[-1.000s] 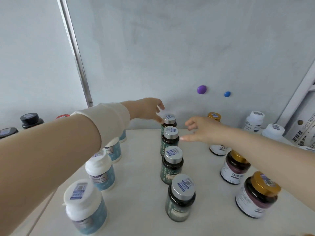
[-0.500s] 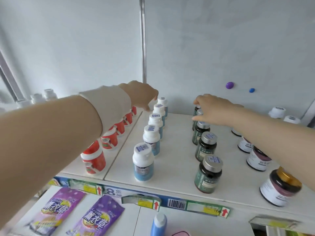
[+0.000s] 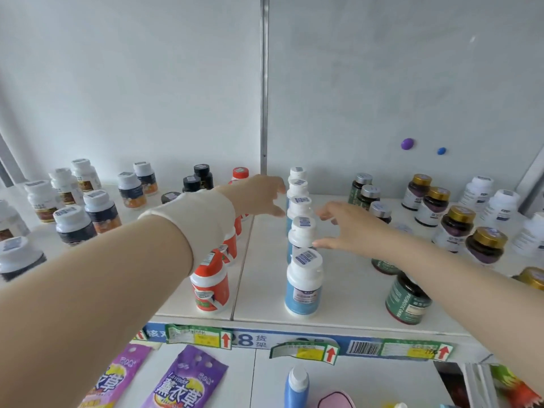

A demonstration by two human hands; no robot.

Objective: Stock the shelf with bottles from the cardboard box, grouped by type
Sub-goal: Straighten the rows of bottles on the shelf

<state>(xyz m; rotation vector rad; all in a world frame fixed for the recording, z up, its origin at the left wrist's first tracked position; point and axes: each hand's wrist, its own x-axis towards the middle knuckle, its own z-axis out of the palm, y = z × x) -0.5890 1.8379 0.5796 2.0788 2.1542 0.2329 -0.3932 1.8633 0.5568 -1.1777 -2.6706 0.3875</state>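
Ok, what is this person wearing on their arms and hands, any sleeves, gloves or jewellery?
The left hand is ungloved, with a wide cream-white fabric band wrapped round its wrist. The right hand is also ungloved, and its forearm shows no sleeve. No ring, watch or bracelet shows on either.

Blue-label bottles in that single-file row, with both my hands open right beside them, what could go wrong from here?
1. The blue-label bottles stand close in file; a nudge from the left hand or right hand could topple one into the next.
2. The sleeve hangs low over the red bottles; dropping that arm may knock them.
3. The right forearm crosses the dark green bottle near the shelf edge; it might sweep it off.
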